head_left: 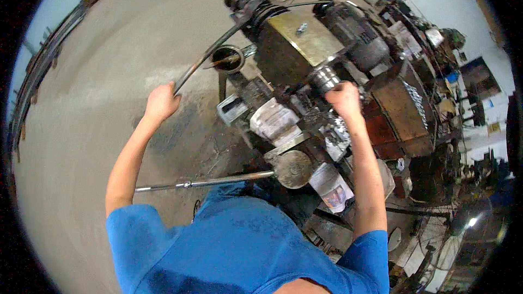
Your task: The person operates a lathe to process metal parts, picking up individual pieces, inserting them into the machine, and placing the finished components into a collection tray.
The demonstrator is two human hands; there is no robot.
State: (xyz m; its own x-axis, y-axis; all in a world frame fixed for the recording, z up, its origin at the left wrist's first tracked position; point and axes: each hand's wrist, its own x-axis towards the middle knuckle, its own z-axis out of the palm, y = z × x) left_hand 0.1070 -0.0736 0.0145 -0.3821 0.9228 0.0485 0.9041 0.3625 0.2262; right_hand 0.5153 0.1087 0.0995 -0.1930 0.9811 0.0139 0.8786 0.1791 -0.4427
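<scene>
My left hand is wrapped round the lower end of a long metal lever. The lever slants up and right to the dark rear part of a lathe-like machine with a yellowish flat top. My right hand is curled closed right at the shiny ribbed metal cylinder on the machine's front. What its fingers pinch is hidden by the hand. On the yellowish top lies a small shiny metal piece. Between my arms, sheets of printed paper cover part of the machine bed.
A long metal bar sticks out left from a round grimy metal disc, close to my body. Beside the machine stands a dark round container. To the right are a rusty metal box, a motor and a cluttered bench.
</scene>
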